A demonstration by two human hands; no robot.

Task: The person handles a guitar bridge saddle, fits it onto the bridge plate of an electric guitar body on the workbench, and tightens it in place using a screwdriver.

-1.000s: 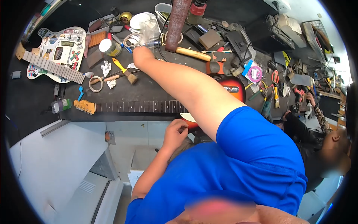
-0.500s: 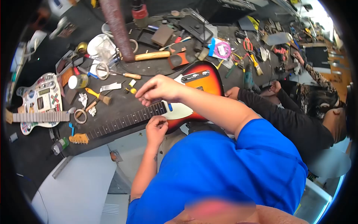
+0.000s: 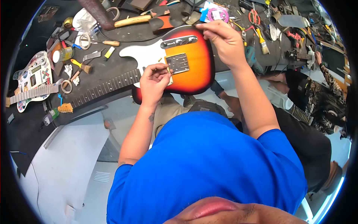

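A sunburst electric guitar (image 3: 201, 71) with a white pickguard (image 3: 140, 51) lies on the dark bench, its neck (image 3: 108, 87) pointing left. My left hand (image 3: 153, 80) is over the pickguard beside the metal bridge plate (image 3: 178, 62). Its thumb and fingers are pinched, with a small yellowish bit at the fingertips that I cannot identify. My right hand (image 3: 226, 43) is raised by the upper right edge of the body, past the control plate (image 3: 179, 42). Thumb and forefinger are pressed together there; anything between them is too fine to make out.
A sticker-covered white guitar (image 3: 33, 80) lies at the left. Around the bench are a hammer (image 3: 132, 21), a paintbrush (image 3: 84, 67), a tape roll (image 3: 67, 86), red scissors (image 3: 254, 16) and a teal drill (image 3: 253, 59). Another person (image 3: 302, 138) is close on my right.
My right hand has swung from above the neck to the right side of the guitar body. My left hand has moved up towards the bridge. The view has shifted, showing more of the body.
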